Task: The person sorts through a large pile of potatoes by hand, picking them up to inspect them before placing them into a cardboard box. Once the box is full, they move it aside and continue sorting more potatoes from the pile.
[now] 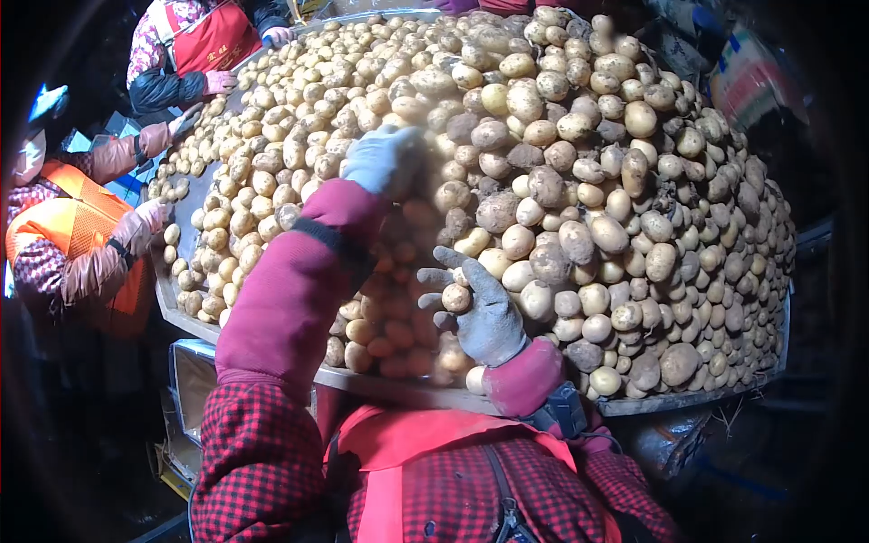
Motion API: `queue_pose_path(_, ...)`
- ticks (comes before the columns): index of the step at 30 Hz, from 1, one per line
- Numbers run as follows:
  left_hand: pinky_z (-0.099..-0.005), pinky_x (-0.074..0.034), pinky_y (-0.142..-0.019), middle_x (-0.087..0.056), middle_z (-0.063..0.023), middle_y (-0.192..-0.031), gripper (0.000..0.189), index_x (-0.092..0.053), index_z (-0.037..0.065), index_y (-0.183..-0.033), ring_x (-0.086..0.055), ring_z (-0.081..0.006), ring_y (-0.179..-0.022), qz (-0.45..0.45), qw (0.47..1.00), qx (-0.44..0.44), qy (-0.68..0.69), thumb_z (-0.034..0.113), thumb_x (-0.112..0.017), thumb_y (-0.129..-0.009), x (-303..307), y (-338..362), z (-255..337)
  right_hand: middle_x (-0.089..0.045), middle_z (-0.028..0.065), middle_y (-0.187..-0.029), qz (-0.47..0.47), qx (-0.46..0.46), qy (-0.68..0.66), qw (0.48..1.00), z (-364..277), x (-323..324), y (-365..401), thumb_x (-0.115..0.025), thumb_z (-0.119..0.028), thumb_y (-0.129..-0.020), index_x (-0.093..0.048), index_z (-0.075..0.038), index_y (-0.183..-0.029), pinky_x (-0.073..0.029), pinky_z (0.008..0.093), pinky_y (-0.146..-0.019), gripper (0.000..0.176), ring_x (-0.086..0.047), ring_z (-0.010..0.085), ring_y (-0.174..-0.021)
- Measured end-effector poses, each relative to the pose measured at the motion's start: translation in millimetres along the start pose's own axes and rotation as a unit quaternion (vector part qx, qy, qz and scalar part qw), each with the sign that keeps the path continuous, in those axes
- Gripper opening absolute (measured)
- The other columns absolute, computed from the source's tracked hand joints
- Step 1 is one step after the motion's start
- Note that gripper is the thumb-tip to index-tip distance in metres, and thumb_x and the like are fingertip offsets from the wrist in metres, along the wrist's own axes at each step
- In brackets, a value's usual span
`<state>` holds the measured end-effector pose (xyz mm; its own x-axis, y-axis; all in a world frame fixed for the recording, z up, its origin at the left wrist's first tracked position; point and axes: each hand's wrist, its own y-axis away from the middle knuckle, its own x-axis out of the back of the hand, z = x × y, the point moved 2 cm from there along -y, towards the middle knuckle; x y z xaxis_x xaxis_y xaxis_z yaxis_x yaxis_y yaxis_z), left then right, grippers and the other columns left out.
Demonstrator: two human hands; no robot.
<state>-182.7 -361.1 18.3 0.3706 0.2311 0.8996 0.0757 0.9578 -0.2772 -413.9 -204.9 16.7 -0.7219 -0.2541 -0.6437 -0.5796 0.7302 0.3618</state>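
A large heap of potatoes (588, 240) lies in front of me, many of them caked with soil. My left hand (385, 158), in a pale blue glove, reaches across to the middle of the heap. Motion smears its fingers, so any potato in them cannot be made out. Close to the near edge, my right hand (484, 312) wears a dirty grey-blue glove. Its fingers curl around a small potato (456, 298), held just above the heap.
The heap rests on a table with a raised rim (434, 395). At the left, a co-worker in an orange vest (86, 213) has both hands at the table edge. Another person in a red apron (213, 41) stands at the far left corner. Crates (192, 385) stand below.
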Motion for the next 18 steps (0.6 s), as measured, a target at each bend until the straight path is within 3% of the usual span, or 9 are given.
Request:
queue_pose_path(1, -0.0428, -0.054, -0.087, -0.069, -0.0119, -0.116, 0.042, -0.061, 0.021, -0.137, -0.067, -0.0311, -0.107, -0.025, 0.994, 0.042, 0.102, 0.035, -0.066, -0.098, -5, -2, -15, -0.064, 0.0099, -0.127, 0.004, 0.011, 0.021, 1.0, -1, 1, 2, -0.042, -0.045, -0.108, -0.048, -0.012, -0.146, -0.052, 0.028, -0.072, 0.051, -0.066, 0.0178, -0.096)
queue_pose_path(2, -0.0372, -0.054, -0.089, -0.068, -0.0076, -0.125, 0.042, -0.057, 0.01, -0.14, -0.066, -0.0221, -0.113, -0.076, 0.874, 0.087, 0.472, 0.029, -0.061, -0.103, -6, 15, -17, -0.064, 0.0102, -0.126, 0.007, 0.012, 0.003, 1.0, -2, 1, 3, -0.04, -0.043, -0.109, -0.048, -0.011, -0.147, -0.052, 0.0283, -0.073, 0.05, -0.066, 0.0172, -0.096)
queue_pose_path(4, -0.0313, -0.051, -0.097, -0.065, -0.0067, -0.129, 0.043, -0.056, 0.003, -0.141, -0.061, -0.0146, -0.114, -0.026, 0.817, 0.06, 0.573, 0.02, -0.063, -0.102, 16, 37, 2, -0.065, 0.0106, -0.126, 0.012, 0.01, -0.035, 0.999, -2, 3, 2, -0.037, -0.039, -0.111, -0.048, -0.008, -0.147, -0.052, 0.0289, -0.076, 0.049, -0.065, 0.0162, -0.096)
queue_pose_path(6, -0.0328, -0.05, -0.1, -0.066, -0.0068, -0.128, 0.045, -0.054, 0.001, -0.142, -0.062, -0.0163, -0.115, -0.019, 0.785, 0.092, 0.613, 0.018, -0.063, -0.101, 47, 67, 29, -0.065, 0.0098, -0.124, -0.006, -0.001, -0.049, 0.999, -4, 2, 1, -0.042, -0.045, -0.108, -0.047, -0.009, -0.149, -0.052, 0.0294, -0.076, 0.055, -0.065, 0.0175, -0.096)
queue_pose_path(11, -0.034, -0.052, -0.099, -0.061, -0.0102, -0.136, 0.037, -0.059, 0.001, -0.138, -0.06, -0.0191, -0.119, -0.011, 0.901, -0.088, 0.426, 0.005, -0.055, -0.102, 47, 134, 51, -0.063, 0.006, -0.123, -0.038, 0.037, 0.003, 0.999, -7, -8, 7, -0.049, -0.052, -0.103, -0.045, -0.012, -0.151, -0.05, 0.0271, -0.072, 0.062, -0.063, 0.0158, -0.095)
queue_pose_path(13, -0.0321, -0.051, -0.098, -0.06, -0.0096, -0.136, 0.036, -0.059, 0.0, -0.137, -0.06, -0.0179, -0.117, -0.09, 0.794, 0.022, 0.601, 0.006, -0.053, -0.102, 34, 149, 60, -0.063, 0.0042, -0.123, -0.066, 0.063, 0.033, 0.995, -5, -7, 7, -0.054, -0.049, -0.102, -0.046, -0.012, -0.15, -0.05, 0.0261, -0.071, 0.061, -0.064, 0.0137, -0.095)
queue_pose_path(14, -0.0309, -0.05, -0.097, -0.061, -0.0087, -0.135, 0.039, -0.058, 0.0, -0.14, -0.06, -0.017, -0.114, -0.139, 0.634, 0.146, 0.746, 0.013, -0.056, -0.102, 31, 154, 75, -0.064, 0.0033, -0.123, -0.057, 0.065, 0.035, 0.996, -3, -6, 7, -0.058, -0.046, -0.1, -0.047, -0.012, -0.149, -0.049, 0.0255, -0.07, 0.06, -0.064, 0.0125, -0.093)
queue_pose_path(15, -0.0293, -0.048, -0.098, -0.061, -0.0073, -0.133, 0.049, -0.054, 0.0, -0.144, -0.06, -0.0152, -0.111, -0.121, 0.736, 0.112, 0.657, 0.025, -0.058, -0.102, 40, 154, 83, -0.064, 0.0031, -0.123, -0.064, 0.049, 0.018, 0.997, -4, -4, 5, -0.061, -0.044, -0.099, -0.047, -0.012, -0.149, -0.049, 0.0251, -0.069, 0.06, -0.064, 0.0122, -0.093)
queue_pose_path(18, -0.0306, -0.048, -0.099, -0.061, -0.0076, -0.133, 0.049, -0.053, 0.0, -0.145, -0.06, -0.0148, -0.111, -0.138, 0.789, 0.069, 0.595, 0.025, -0.057, -0.102, 50, 153, 86, -0.065, 0.003, -0.122, -0.088, 0.014, -0.05, 0.995, -5, -6, 7, -0.068, -0.036, -0.096, -0.049, -0.013, -0.147, -0.047, 0.0232, -0.065, 0.058, -0.065, 0.0114, -0.09)
